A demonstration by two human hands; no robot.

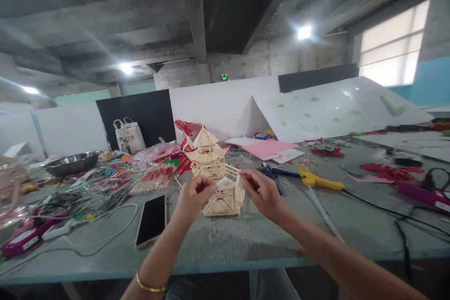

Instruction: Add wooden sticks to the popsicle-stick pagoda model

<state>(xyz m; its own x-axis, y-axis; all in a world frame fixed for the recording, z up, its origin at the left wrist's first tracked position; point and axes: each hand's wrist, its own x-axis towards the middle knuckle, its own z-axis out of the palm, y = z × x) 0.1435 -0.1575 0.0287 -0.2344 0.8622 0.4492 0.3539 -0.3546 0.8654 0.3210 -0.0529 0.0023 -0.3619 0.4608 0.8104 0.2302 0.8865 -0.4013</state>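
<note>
A pale wooden stick model of a tiered pagoda [207, 155] stands on the table, with a lower frame section at its front. My left hand [197, 193] is in front of the model's left side, thumb and fingers pinched on a small white piece [222, 182]. On the right side of the model is my right hand [260, 191], its thumb and fingertips drawn together beside the frame. Whatever those fingertips hold, if anything, is too small to make out.
Left of the model lies a phone [152, 221], with cables and bagged sticks beyond. A yellow glue gun [318, 179] and blue-handled pliers [272, 173] lie to the right. Pink paper [269, 148] is behind. The table's front edge [225, 265] is near.
</note>
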